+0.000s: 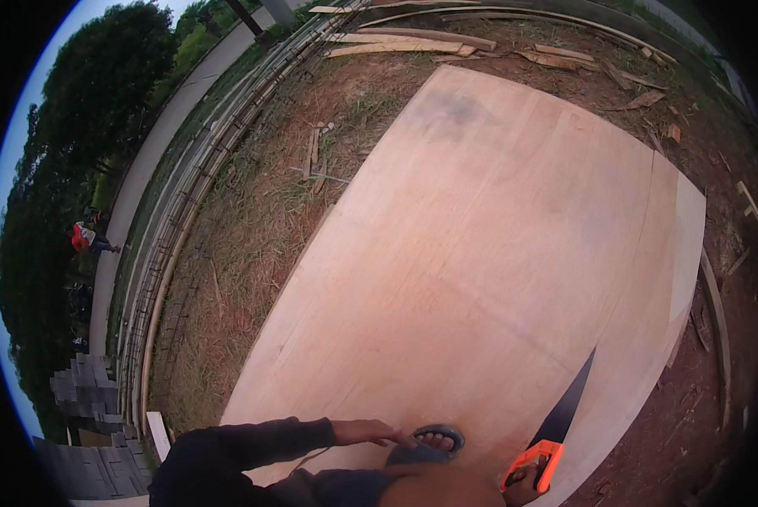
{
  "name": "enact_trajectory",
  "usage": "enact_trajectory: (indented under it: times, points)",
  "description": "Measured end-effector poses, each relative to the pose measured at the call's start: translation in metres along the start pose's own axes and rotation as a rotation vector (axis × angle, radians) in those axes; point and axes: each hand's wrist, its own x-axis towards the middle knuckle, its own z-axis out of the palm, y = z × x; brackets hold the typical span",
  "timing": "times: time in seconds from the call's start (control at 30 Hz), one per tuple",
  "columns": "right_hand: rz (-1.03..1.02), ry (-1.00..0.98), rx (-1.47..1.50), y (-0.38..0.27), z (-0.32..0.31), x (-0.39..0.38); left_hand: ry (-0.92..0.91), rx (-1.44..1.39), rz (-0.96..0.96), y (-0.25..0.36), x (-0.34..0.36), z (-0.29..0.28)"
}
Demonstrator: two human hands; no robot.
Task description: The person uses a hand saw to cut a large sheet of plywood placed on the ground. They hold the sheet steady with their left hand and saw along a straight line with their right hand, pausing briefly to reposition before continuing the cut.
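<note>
A large pale plywood sheet (472, 253) lies in front of me. Low on its right side, my right hand (524, 488) is wrapped around the orange handle (550, 457) of a hand saw. The saw's dark, tapering blade (569, 401) points away from me over the sheet, and I cannot tell whether its teeth touch the wood. My left hand (366, 432) reaches in from a dark sleeve with fingers stretched out and nothing in them. It is by my leg, close to my sandalled foot (436, 438), which rests on the sheet.
Loose boards (404, 40) and wood scraps lie on the soil beyond the sheet. Long poles and thin metal bars (180, 203) run along the left, beside a paved path (130, 198). Grey blocks (92, 393) are stacked at lower left. A person in red (81, 238) is far off.
</note>
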Motion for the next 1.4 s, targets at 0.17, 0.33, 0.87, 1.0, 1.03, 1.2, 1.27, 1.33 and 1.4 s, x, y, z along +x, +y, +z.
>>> enact_trajectory:
  times: [0.17, 0.33, 0.87, 1.0, 1.03, 1.2, 1.27, 1.33, 1.4]
  points:
    - [-0.125, -0.33, -0.052, -0.06, 0.019, -0.013, 0.226, 0.818, -0.926, -0.244, -0.112, 0.032]
    - [-0.105, -0.393, -0.124, -0.06, 0.053, -0.01, 0.433, 0.136, -0.447, -0.194, -0.037, 0.05]
    - [0.0, -0.033, -0.222, -0.02, 0.034, -0.01, 1.179, 0.817, -0.403, -0.086, 0.029, 0.0]
    - [0.02, 0.02, -0.187, -0.018, 0.018, -0.012, 1.155, 0.816, -0.383, -0.093, 0.029, -0.009]
    - [0.022, 0.034, -0.138, -0.017, 0.017, -0.009, 1.153, 0.817, -0.4, -0.092, 0.031, -0.01]
    - [0.021, -0.023, -0.07, -0.011, 0.011, -0.006, 1.217, 0.855, -0.444, -0.108, 0.042, -0.02]
    - [0.009, -0.039, -0.037, -0.009, 0.007, -0.003, 1.233, 0.872, -0.453, -0.106, 0.042, -0.022]
    - [-0.029, -0.049, -0.07, -0.021, 0.003, 0.0, 1.231, 0.858, -0.365, -0.098, 0.045, -0.024]
    - [-0.113, -0.088, -0.081, -0.015, 0.002, 0.0, 1.244, 0.822, -0.373, -0.112, 0.037, -0.024]
